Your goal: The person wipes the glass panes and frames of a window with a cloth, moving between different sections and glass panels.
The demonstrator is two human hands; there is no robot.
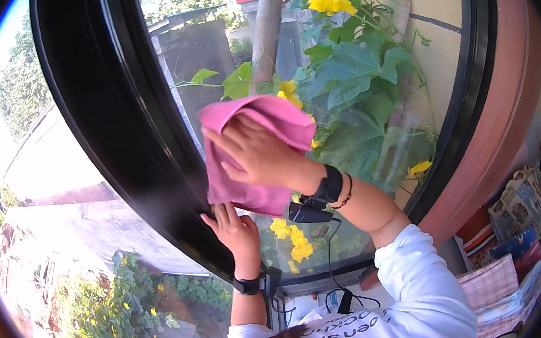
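A pink cloth (241, 186) lies against the window glass, with its upper edge folded loosely over. Across it rests my right hand (257, 152), pressing it to the pane with the fingers partly tucked under the fold. My left hand (237, 239) is lower down, on the edge of the black window frame (118, 112). Its fingers are stretched upward, and their tips reach the cloth's bottom corner. A black band with a small device sits on each wrist.
Behind the glass grows a leafy vine (356, 73) with yellow flowers (331, 4). A black cable (330, 248) hangs from the device at my right wrist. Folded fabrics (490, 281) are stacked at the lower right, beside the reddish window surround (507, 126).
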